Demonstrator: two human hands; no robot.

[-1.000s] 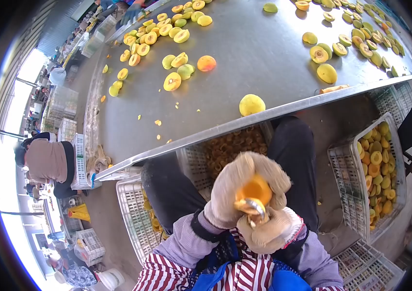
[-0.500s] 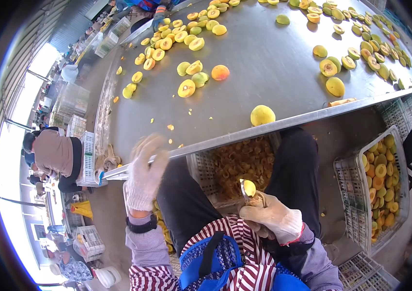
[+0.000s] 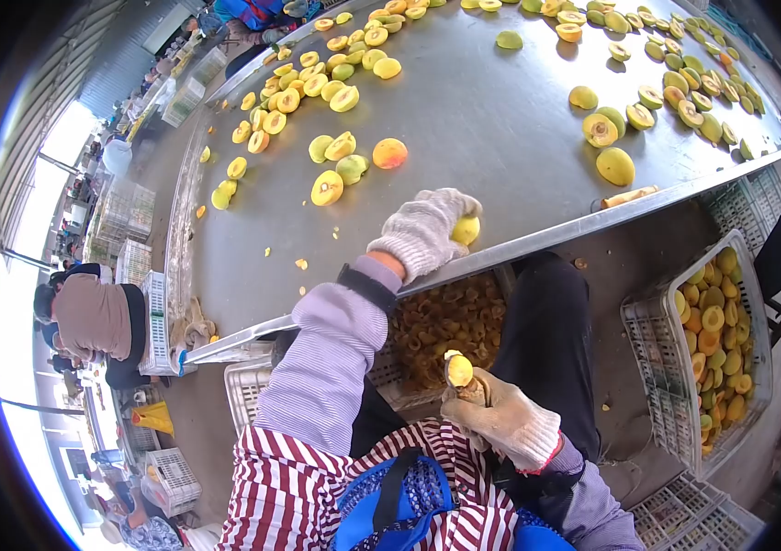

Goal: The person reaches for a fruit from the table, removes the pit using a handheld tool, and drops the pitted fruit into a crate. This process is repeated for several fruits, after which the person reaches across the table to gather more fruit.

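Closest in, over the lap, the gloved right hand [image 3: 503,421] is clenched around the handle of a small scoop [image 3: 457,370]. The scoop points upward and its tip is coated in yellow flesh. Just beyond it, under the table's near edge and between the knees, stands a white crate of brown pits [image 3: 441,321]. A second crate [image 3: 719,332] on the floor to the right holds yellow-orange peach halves. A third, slatted crate [image 3: 245,397] sits low on the left, mostly hidden by the sleeve. The left arm reaches forward, and the gloved left hand [image 3: 420,230] curls over a yellow peach [image 3: 466,230] that rests right on the near edge of the steel table [image 3: 491,110], with the fingers wrapped over its top. Along the same edge, to the right, lies a pale sliver of fruit [image 3: 630,196]. A whole yellow peach [image 3: 614,166] sits just behind that sliver. Farther in, near the table's middle, is an orange-blushed peach [image 3: 389,152] beside a cluster of cut halves [image 3: 338,147]. More halves run in bands toward the far-left and far-right corners. Off the table's left edge, a seated person in a tan top [image 3: 87,317] bends over a crate.
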